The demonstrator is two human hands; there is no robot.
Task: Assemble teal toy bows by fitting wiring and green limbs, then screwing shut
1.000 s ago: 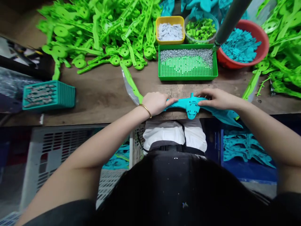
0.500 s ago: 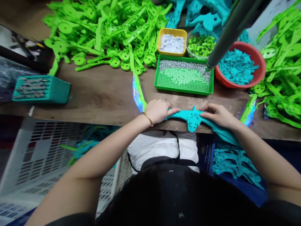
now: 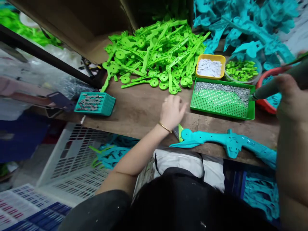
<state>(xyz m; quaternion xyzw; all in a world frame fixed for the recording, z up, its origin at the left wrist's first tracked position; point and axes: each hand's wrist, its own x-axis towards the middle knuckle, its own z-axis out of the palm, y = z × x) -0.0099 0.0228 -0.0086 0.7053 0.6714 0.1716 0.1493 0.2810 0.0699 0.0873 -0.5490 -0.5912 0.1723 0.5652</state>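
Note:
A long teal plastic part (image 3: 216, 137) lies along the front edge of the wooden table. My right hand (image 3: 290, 93) is wrapped round a dark cylindrical tool (image 3: 271, 86), whose tip points at the screws in a green tray (image 3: 222, 114). Left of that tray, my left hand (image 3: 172, 110) is above the table with its fingers curled; whether it holds anything is hidden. Just below it, a small end of a green part (image 3: 180, 132) shows beside the teal part.
Green parts (image 3: 154, 57) are heaped behind. A yellow box (image 3: 199, 75), a clear bowl of green pieces (image 3: 242, 70) and a red bowl (image 3: 267, 107) stand behind and right. A teal basket (image 3: 108, 104) stands left.
Both hands have let go of the teal part. My left hand has moved toward the green heap, and my right hand has taken hold of the tool. The view has shifted left.

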